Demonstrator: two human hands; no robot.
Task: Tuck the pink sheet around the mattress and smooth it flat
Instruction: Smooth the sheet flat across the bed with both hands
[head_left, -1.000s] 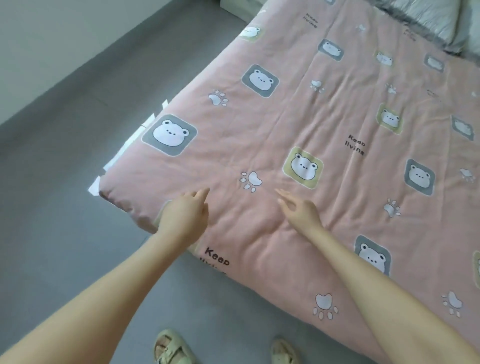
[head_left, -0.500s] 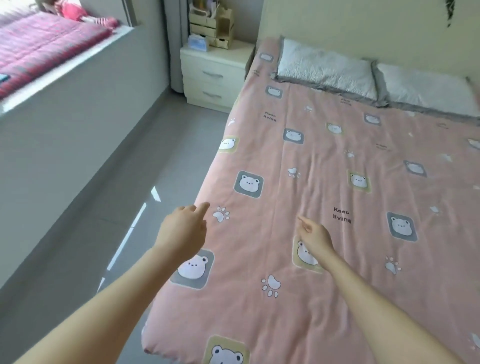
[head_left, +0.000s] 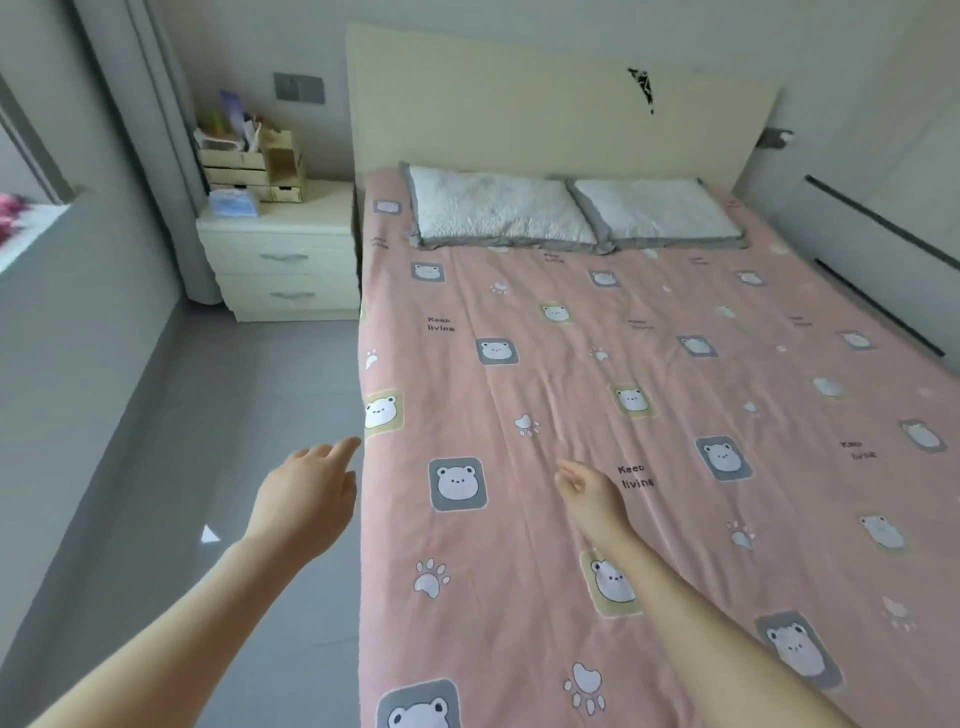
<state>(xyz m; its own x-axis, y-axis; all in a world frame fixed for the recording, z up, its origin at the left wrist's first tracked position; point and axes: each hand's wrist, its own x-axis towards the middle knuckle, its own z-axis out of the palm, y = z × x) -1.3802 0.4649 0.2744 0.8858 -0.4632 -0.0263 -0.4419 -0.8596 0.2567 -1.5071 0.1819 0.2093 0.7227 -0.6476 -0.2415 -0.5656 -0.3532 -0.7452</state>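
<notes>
Sheet (head_left: 597, 395) covers the mattress; left grip (head_left: 306, 493) at nine o'clock and right grip (head_left: 589, 493) hover loosely spread, holding nothing.

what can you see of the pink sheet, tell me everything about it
The pink sheet looks like soft woven cotton, printed with white bear faces in grey and yellow squares, paw prints and the words "Keep living". It covers the whole top of the bed and drops over the near-left edge. It lies mostly flat, with a long crease running lengthwise down the middle and light wrinkles beside it. Two pillows rest on its far end. The right hand is over it; contact is unclear.
</notes>
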